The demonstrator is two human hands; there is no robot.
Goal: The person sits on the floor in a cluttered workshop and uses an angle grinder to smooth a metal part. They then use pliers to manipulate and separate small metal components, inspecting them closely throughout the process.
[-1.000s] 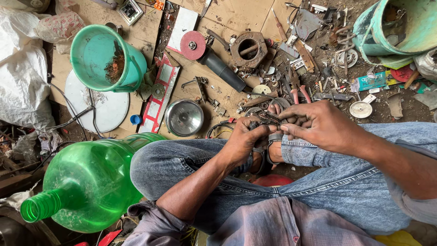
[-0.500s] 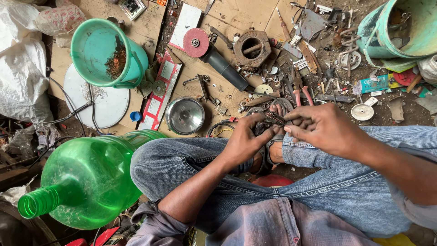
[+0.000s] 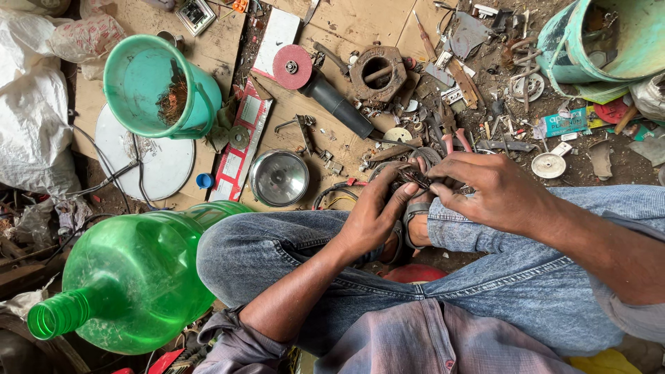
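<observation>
Pinched between both hands, low over the crossed ankles and just above a sandalled foot: a small dark scrap part with thin wire strands showing at its edge. Gripped from below by the left hand, thumb and fingers curled close around it; picked at from above by the right hand, fingertips drawn narrow onto the same piece, nothing else held. Too small and too shadowed to tell how much of it has come apart. By the look of it, somewhere midway: strands exposed but not pulled free, no loose bits visible in either palm. Directly beyond the hands, pliers with pink handles lying untouched among rusty scraps, screws and washers. Further out on the cardboard, an angle grinder with a red disc, a rusty six-sided metal housing, and a shiny round lamp reflector. To the left, a teal bucket holding a small clump of copper-coloured wire, filled only a little, which suggests plenty of sorting left given the pile of scrap around. Beside the left knee, a large green plastic bottle lying on its side; at the upper right corner, a second teal bucket, its contents hard to make out.
</observation>
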